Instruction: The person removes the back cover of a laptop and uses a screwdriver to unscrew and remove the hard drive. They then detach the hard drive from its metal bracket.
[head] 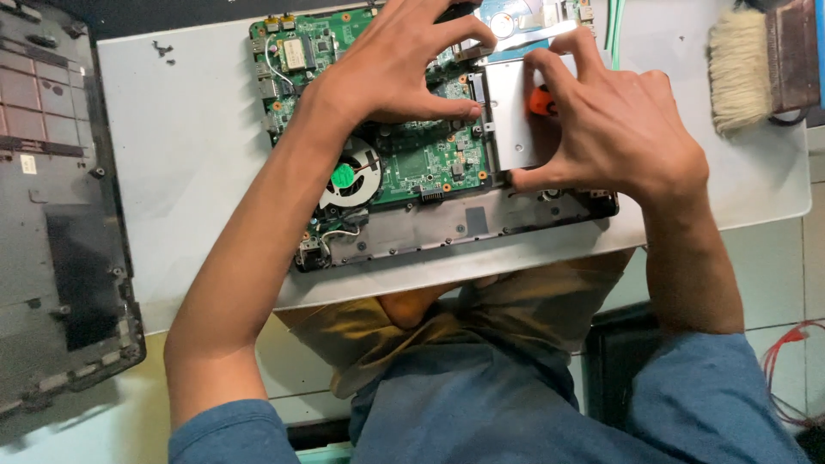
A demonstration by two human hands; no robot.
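An opened laptop base [447,228] lies on a grey work mat [189,146], its green circuit board [421,163] and round cooling fan [348,176] exposed. A silver metal drive unit [507,120] sits in the right part of the base. My left hand [395,64] rests over the board, fingertips touching the drive's left edge. My right hand [619,120] grips the drive's right side, thumb at its lower edge, with an orange-handled tool [541,100] tucked under the fingers.
A black laptop bottom cover [60,215] lies at the left. A wide brush [756,64] rests at the top right. Small screws [163,51] sit at the mat's top left. Red wires [795,361] hang at the right edge.
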